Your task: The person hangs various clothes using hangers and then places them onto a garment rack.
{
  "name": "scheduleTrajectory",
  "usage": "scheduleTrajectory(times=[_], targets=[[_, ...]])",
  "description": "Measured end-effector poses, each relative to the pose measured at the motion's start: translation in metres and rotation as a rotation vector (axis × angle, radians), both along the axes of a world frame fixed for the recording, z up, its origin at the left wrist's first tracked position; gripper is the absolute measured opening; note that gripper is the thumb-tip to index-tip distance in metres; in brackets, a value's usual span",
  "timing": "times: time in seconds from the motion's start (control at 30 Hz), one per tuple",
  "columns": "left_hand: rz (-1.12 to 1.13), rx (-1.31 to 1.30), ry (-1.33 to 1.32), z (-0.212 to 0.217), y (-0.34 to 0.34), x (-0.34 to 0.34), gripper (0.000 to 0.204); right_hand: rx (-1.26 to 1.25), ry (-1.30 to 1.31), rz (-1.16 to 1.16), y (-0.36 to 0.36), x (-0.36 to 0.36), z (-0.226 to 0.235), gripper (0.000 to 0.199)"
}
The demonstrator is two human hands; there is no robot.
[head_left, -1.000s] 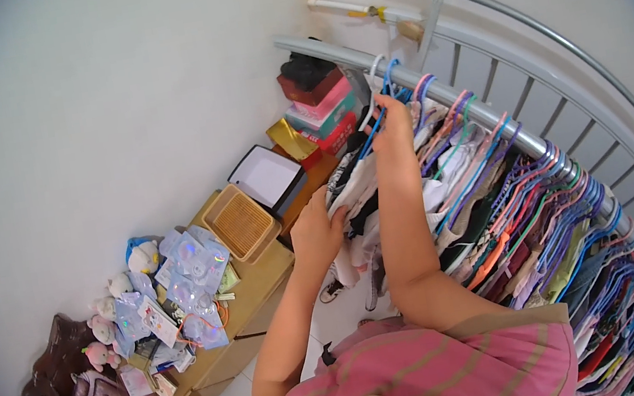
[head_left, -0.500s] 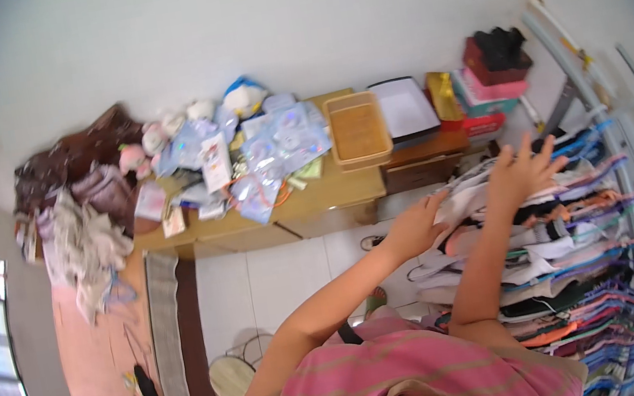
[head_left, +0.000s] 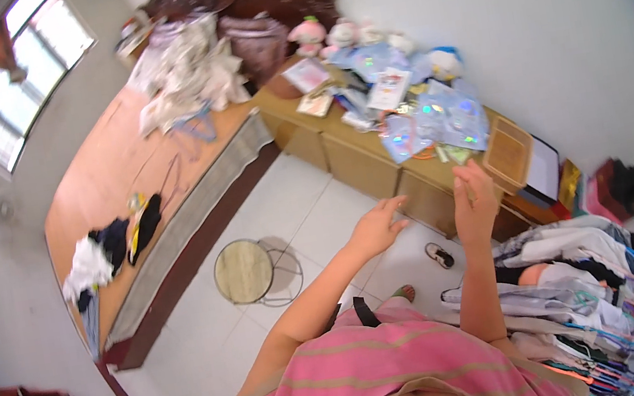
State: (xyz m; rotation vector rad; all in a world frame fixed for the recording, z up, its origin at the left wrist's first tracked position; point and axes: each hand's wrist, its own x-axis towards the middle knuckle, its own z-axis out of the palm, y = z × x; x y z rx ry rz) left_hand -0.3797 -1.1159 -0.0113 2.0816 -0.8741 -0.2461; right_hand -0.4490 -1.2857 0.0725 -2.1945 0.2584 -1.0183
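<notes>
In front of my body, my left hand (head_left: 377, 227) is held in the air over the floor, thumb and fingers apart, with nothing in it. My right hand (head_left: 476, 204) is raised near the front of the low cabinet (head_left: 365, 159), fingers loosely stretched and empty. To the right of my right forearm, a rack of clothes on hangers (head_left: 578, 273) stands close by, touched by neither hand. A tan plastic basket (head_left: 508, 153) sits on the cabinet beyond my right hand, beside a white tray with a dark rim (head_left: 543, 172).
Clothes (head_left: 190, 77) are heaped on the wooden bed board (head_left: 100, 162), with smaller dark and white garments (head_left: 113, 243) nearer me. A round stool (head_left: 244, 272) stands on the tiled floor. Plush toys (head_left: 308, 33) and shiny plastic packets (head_left: 445, 115) crowd the cabinet top. One shoe (head_left: 440, 255) lies on the floor.
My view has swung left, bringing the bed and stool further into sight. Both hands have come away from the hanging clothes and are now held apart in the air.
</notes>
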Motion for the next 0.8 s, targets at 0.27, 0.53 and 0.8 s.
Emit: scheduleTrajectory(times=[0.27,0.53,0.8], targets=[[0.670,-0.002,0.162,-0.038,0.304,-0.069,0.043,0.031,0.136,0.675,0.247,0.027,-0.021,0.012],[1.223,-0.076,0.239,-0.039,0.485,-0.195,0.045,0.015,0.250,1.185,0.457,0.014,-0.036,0.013],[1.526,-0.141,0.309,-0.061,0.569,-0.270,0.046,-0.026,0.280,1.536,0.615,0.011,-0.052,0.012]])
